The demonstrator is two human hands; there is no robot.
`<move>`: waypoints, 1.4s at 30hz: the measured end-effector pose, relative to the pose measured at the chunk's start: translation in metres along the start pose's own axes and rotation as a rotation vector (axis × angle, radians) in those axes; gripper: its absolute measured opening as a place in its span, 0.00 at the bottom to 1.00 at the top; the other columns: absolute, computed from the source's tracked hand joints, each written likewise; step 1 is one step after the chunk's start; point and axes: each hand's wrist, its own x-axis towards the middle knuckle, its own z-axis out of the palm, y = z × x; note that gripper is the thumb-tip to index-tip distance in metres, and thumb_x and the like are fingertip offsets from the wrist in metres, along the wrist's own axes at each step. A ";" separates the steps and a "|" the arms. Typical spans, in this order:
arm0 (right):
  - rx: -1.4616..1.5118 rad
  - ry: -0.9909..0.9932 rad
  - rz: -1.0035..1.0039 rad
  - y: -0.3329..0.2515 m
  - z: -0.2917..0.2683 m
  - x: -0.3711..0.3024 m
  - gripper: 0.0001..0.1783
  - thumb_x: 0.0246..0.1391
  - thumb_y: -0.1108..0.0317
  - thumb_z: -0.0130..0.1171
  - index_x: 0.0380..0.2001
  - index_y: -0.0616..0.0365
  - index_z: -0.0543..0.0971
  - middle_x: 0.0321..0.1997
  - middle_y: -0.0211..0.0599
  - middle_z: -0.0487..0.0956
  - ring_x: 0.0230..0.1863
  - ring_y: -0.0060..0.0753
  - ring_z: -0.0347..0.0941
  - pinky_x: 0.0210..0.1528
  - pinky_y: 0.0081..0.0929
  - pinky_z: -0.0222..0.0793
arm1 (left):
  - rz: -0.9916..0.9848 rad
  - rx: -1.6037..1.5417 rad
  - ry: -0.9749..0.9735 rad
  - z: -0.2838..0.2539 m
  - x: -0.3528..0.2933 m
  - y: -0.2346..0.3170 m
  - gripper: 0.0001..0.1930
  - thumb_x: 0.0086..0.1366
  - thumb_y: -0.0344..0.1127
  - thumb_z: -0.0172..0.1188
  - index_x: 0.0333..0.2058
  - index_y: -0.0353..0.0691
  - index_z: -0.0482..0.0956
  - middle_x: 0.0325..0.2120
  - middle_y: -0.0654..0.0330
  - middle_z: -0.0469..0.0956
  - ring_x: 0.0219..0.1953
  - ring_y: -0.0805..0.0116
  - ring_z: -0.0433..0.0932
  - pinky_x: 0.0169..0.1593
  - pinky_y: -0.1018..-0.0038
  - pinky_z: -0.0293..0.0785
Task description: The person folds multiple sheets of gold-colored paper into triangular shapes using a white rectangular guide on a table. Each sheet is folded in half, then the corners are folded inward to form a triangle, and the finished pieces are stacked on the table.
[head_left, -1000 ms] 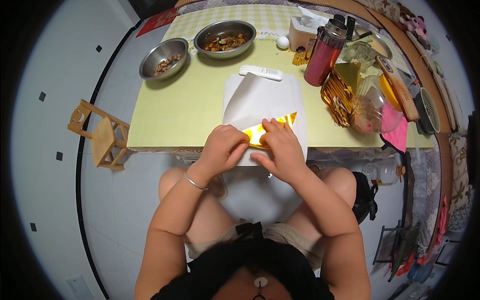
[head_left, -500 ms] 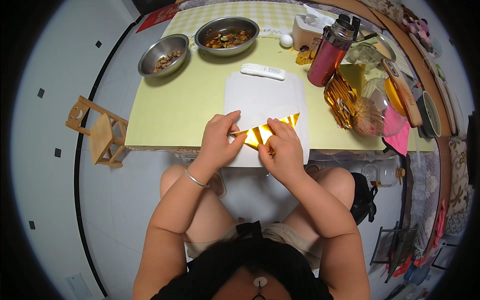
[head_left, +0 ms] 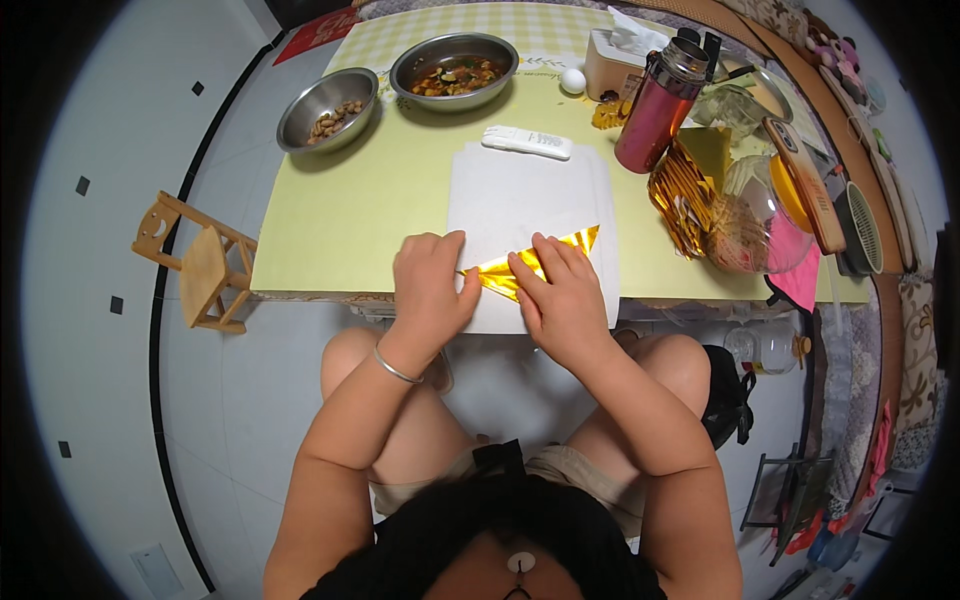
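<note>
A shiny gold foil sheet (head_left: 496, 277), folded into a triangle, lies on white paper (head_left: 520, 190) at the table's near edge. My right hand (head_left: 562, 298) presses down on it with spread fingers, covering part of its right half. My left hand (head_left: 428, 285) rests at the triangle's left corner. Its thumb touches that corner, and its other fingers lie stretched on the white paper, apart from the thumb. A silver bangle circles my left wrist.
Beyond the paper lies a white oblong device (head_left: 526, 142). Two metal bowls (head_left: 455, 100) of food stand at the far left. To the right are a pink flask (head_left: 661, 110), stacked gold foil (head_left: 683, 200), a phone (head_left: 803, 185) and a plastic container (head_left: 745, 235). A wooden chair (head_left: 205, 265) stands left.
My right fingers have unbent and spread over the foil. The left hand has shifted slightly left and its fingers have come down flat. The foil lies flatter.
</note>
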 end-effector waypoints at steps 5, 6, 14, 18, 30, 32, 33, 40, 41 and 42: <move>-0.024 -0.005 -0.005 0.001 0.003 -0.001 0.26 0.55 0.67 0.63 0.58 0.54 0.79 0.65 0.54 0.72 0.66 0.56 0.66 0.69 0.56 0.60 | 0.433 -0.016 0.066 0.001 -0.005 0.010 0.18 0.52 0.26 0.66 0.45 0.32 0.81 0.39 0.53 0.81 0.43 0.52 0.80 0.47 0.61 0.78; -0.019 -0.006 -0.008 0.001 0.003 -0.001 0.26 0.55 0.67 0.63 0.58 0.54 0.79 0.65 0.54 0.71 0.67 0.56 0.65 0.69 0.56 0.59 | 0.508 -0.075 -0.008 0.007 -0.011 0.010 0.17 0.53 0.26 0.66 0.43 0.32 0.82 0.40 0.53 0.81 0.43 0.52 0.80 0.47 0.61 0.78; 0.270 0.071 0.181 0.025 -0.005 0.001 0.27 0.59 0.69 0.62 0.62 0.56 0.74 0.65 0.54 0.73 0.68 0.51 0.68 0.68 0.48 0.63 | 0.200 -0.116 -0.172 0.001 -0.001 0.021 0.11 0.55 0.28 0.67 0.37 0.32 0.82 0.41 0.50 0.81 0.41 0.51 0.79 0.45 0.63 0.77; 0.116 0.007 0.157 0.042 -0.021 0.023 0.29 0.55 0.74 0.61 0.62 0.56 0.73 0.67 0.54 0.71 0.70 0.52 0.64 0.67 0.45 0.64 | 0.116 -0.080 -0.071 0.007 0.016 0.026 0.20 0.52 0.31 0.71 0.45 0.35 0.79 0.44 0.49 0.79 0.50 0.47 0.74 0.56 0.57 0.70; -0.120 -0.127 -0.257 0.054 -0.027 0.032 0.24 0.56 0.70 0.57 0.57 0.59 0.77 0.46 0.40 0.80 0.59 0.46 0.72 0.76 0.52 0.53 | 0.260 -0.010 -0.122 0.022 0.006 0.038 0.17 0.59 0.25 0.61 0.48 0.29 0.79 0.44 0.46 0.79 0.49 0.44 0.79 0.61 0.55 0.74; -0.074 -0.151 -0.218 0.055 -0.022 0.016 0.25 0.58 0.69 0.56 0.59 0.59 0.76 0.56 0.42 0.78 0.66 0.46 0.69 0.76 0.49 0.54 | 0.306 0.074 -0.076 0.029 -0.005 0.040 0.18 0.61 0.26 0.59 0.50 0.26 0.78 0.50 0.42 0.78 0.54 0.43 0.78 0.62 0.56 0.73; -0.052 -0.163 -0.197 0.057 -0.021 0.009 0.25 0.59 0.69 0.56 0.60 0.59 0.75 0.61 0.43 0.77 0.69 0.46 0.67 0.76 0.47 0.54 | 0.330 0.114 -0.053 0.032 -0.010 0.040 0.19 0.62 0.26 0.58 0.50 0.24 0.78 0.53 0.40 0.78 0.57 0.42 0.77 0.63 0.56 0.73; 0.104 -0.163 -0.016 0.064 -0.026 -0.010 0.29 0.65 0.65 0.55 0.67 0.61 0.68 0.73 0.46 0.67 0.75 0.49 0.59 0.77 0.45 0.51 | 0.297 0.102 -0.244 0.024 -0.033 0.032 0.35 0.57 0.27 0.53 0.65 0.20 0.62 0.67 0.32 0.61 0.71 0.36 0.59 0.73 0.47 0.53; 0.121 -0.148 0.002 0.062 -0.024 -0.011 0.29 0.65 0.66 0.55 0.68 0.61 0.68 0.73 0.47 0.67 0.75 0.49 0.58 0.77 0.46 0.51 | 0.303 0.097 -0.247 0.022 -0.033 0.032 0.35 0.57 0.27 0.54 0.65 0.20 0.62 0.67 0.32 0.61 0.71 0.36 0.59 0.73 0.47 0.53; 0.139 -0.133 0.020 0.061 -0.022 -0.011 0.29 0.65 0.66 0.55 0.68 0.61 0.68 0.73 0.47 0.67 0.76 0.50 0.58 0.77 0.46 0.51 | 0.308 0.093 -0.251 0.022 -0.032 0.033 0.36 0.57 0.28 0.54 0.65 0.21 0.62 0.67 0.32 0.60 0.71 0.36 0.59 0.73 0.47 0.53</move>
